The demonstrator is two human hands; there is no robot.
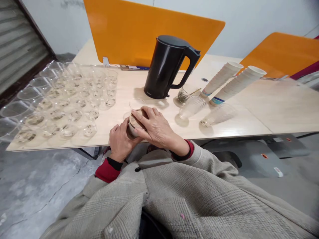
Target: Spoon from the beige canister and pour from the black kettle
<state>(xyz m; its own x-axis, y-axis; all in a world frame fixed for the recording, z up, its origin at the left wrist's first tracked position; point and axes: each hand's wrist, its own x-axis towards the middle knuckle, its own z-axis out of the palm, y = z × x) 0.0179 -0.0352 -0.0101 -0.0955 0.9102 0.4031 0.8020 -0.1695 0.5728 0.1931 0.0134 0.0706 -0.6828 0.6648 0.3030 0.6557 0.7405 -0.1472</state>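
At the table's front edge, a small pale jar (pixel 132 130) stands between my hands, with a round wood-coloured lid (pixel 136 122) on top. My left hand (pixel 123 141) is wrapped around the jar's left side. From the right, my right hand (pixel 158 127) reaches over the top, its fingers curled across the lid and rim. Both hands cover much of the jar, so its contents are hidden. Just behind it lies a clear round lid or dish (pixel 137 103). A black electric kettle (pixel 164 68) stands upright farther back.
Rows of clear plastic cups (pixel 62 103) with dark bits at their bottoms fill the table's left side. To the right are a ribbed glass (pixel 183 94) with a spoon, clear cup stacks (pixel 193 107) lying down, and paper cup stacks (pixel 239 83). An orange divider (pixel 124 33) stands behind.
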